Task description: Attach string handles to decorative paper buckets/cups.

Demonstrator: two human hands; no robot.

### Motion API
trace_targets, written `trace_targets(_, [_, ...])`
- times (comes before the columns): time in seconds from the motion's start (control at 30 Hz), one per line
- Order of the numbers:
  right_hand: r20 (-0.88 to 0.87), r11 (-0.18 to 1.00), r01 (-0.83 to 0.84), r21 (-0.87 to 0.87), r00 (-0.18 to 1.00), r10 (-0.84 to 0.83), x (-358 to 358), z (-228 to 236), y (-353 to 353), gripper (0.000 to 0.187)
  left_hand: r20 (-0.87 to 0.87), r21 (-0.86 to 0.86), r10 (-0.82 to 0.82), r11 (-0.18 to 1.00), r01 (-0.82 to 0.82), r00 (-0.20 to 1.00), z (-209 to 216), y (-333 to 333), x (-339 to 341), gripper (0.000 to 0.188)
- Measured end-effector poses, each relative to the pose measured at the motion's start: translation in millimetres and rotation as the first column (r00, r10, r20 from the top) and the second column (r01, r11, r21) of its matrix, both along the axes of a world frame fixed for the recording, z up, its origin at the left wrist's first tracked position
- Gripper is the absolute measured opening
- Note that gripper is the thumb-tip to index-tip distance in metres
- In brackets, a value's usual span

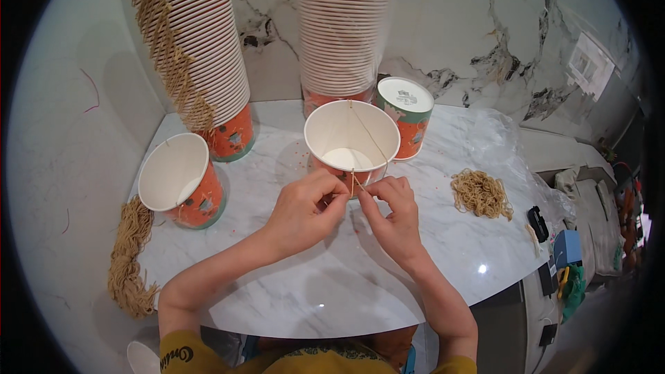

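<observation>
A white-lined paper bucket with an orange printed outside stands upright in front of me. A thin tan string runs from its far rim across the opening and down the near side. At the bucket's near side, my left hand pinches the string between thumb and fingertips. Close beside it, my right hand also pinches the string, thumb against forefinger. The fingertips almost meet, and they hide the exact crossing of the strands. Both hands are closed.
Tall bucket stacks stand behind, the left stack draped with strings and the middle stack in clear plastic. An upside-down bucket is beside them. Another bucket tilts at left above a string bundle. A string pile lies right.
</observation>
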State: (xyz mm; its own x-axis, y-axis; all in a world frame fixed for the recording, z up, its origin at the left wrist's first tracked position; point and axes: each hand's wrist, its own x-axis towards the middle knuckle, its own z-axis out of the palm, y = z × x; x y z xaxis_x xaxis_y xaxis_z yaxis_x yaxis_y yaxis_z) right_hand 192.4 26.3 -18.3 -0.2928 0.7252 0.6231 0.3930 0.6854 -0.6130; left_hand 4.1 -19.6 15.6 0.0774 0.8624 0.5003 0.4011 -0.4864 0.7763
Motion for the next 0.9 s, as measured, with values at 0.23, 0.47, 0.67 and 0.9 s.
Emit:
trace_targets(0.23, [-0.153,0.98,-0.133,-0.149,0.982,0.11,-6.8,-3.8,-6.0,0.005,0.114,-0.271,-0.007,0.962,0.037,0.994,-35.5,0.8,0.8,0.012])
trace_targets(0.47, [-0.048,0.999,-0.024,-0.029,0.999,0.023,-5.9,-3.8,-2.8,0.007,0.158,-0.199,0.098,0.978,-0.066,0.983,-33.5,6.9,8.4,0.017])
trace_targets(0.67, [0.108,0.967,0.053,0.248,0.991,-0.082,-8.1,-5.5,-3.3,0.014,0.46,-0.383,0.017,0.906,0.181,0.888,-27.6,16.4,9.5,0.015])
trace_targets(0.9, [0.145,0.95,0.077,0.303,0.981,-0.126,-8.0,-2.8,-5.7,0.015,0.594,-0.469,0.074,0.841,0.27,0.801,-21.2,20.6,12.9,0.015])
